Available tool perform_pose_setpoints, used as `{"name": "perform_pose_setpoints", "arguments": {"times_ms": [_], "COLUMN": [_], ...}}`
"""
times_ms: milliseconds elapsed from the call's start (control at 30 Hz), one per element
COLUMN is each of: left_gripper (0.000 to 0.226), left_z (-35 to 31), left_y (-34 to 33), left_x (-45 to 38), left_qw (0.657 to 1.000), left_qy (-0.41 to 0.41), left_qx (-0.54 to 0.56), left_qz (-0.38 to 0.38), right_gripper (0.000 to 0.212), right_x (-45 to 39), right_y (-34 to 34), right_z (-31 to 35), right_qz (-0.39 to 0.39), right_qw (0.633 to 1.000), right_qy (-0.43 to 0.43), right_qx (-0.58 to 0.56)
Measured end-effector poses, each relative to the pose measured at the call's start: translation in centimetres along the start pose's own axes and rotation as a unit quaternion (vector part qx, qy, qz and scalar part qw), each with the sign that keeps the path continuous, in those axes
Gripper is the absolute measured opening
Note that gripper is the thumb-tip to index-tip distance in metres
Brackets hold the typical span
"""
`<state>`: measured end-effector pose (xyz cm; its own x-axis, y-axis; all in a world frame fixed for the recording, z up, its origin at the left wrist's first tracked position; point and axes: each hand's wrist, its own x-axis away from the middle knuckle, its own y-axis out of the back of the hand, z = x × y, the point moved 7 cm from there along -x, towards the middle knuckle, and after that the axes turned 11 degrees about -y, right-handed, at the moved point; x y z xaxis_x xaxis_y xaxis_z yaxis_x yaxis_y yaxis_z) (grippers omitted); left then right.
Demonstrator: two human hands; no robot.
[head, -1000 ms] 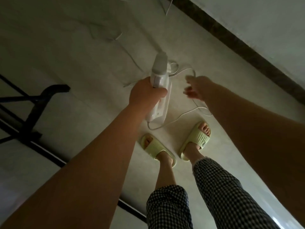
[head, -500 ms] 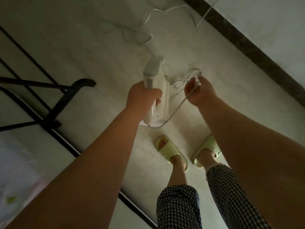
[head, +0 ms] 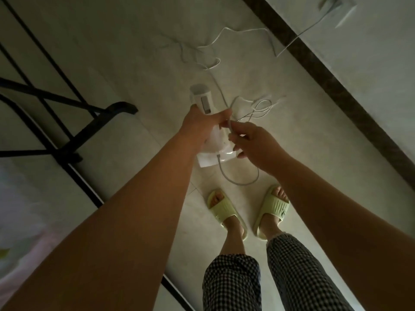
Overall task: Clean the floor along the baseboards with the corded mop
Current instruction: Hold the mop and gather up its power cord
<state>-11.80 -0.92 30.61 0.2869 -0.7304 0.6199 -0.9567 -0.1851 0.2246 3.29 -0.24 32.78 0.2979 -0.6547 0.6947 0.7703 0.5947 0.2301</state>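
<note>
Two hands at my white plastic corded mop handle (head: 203, 102), left hand (head: 203, 125) gripping it, right hand (head: 252, 145) pinching thin white cord (head: 230, 126), pale tile floor (head: 134, 52).

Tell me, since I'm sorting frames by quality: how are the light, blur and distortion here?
Head view: dim and underexposed; the brightest spots are the white mop handle and a glare patch lower on it; loose cord loops smear with motion blur; wide-angle stretch enlarges the forearms and slants the dark baseboard.

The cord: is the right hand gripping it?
Yes, the right hand pinches the white cord beside the mop handle, which the left hand grips.
</note>
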Motion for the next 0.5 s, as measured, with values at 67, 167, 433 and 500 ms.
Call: {"name": "perform_pose_setpoints", "arguments": {"times_ms": [67, 167, 433, 500], "left_gripper": [0.088, 0.081, 0.056, 0.047], "left_z": [0.6, 0.9, -1.0, -1.3], "left_y": [0.1, -0.1, -1.7, -1.8], "left_x": [-1.0, -1.6, -0.2, -0.5], "left_qw": [1.0, 0.998, 0.997, 0.997], "left_qy": [-0.012, 0.006, 0.015, 0.006], "left_qx": [0.02, 0.063, 0.044, 0.045], "left_qz": [0.003, -0.014, -0.064, -0.057], "right_gripper": [0.038, 0.04, 0.038, 0.034], "right_x": [-0.3, -1.2, -2.5, -2.6], "right_y": [-0.5, 0.4, 0.3, 0.5], "right_z": [0.1, 0.0, 1.3, 1.4], "right_qz": [-0.012, -0.034, -0.002, -0.008], "right_qw": [1.0, 0.998, 0.997, 0.997], "right_qy": [0.022, 0.047, 0.072, 0.072], "right_qx": [-0.005, 0.003, 0.006, -0.012]}}
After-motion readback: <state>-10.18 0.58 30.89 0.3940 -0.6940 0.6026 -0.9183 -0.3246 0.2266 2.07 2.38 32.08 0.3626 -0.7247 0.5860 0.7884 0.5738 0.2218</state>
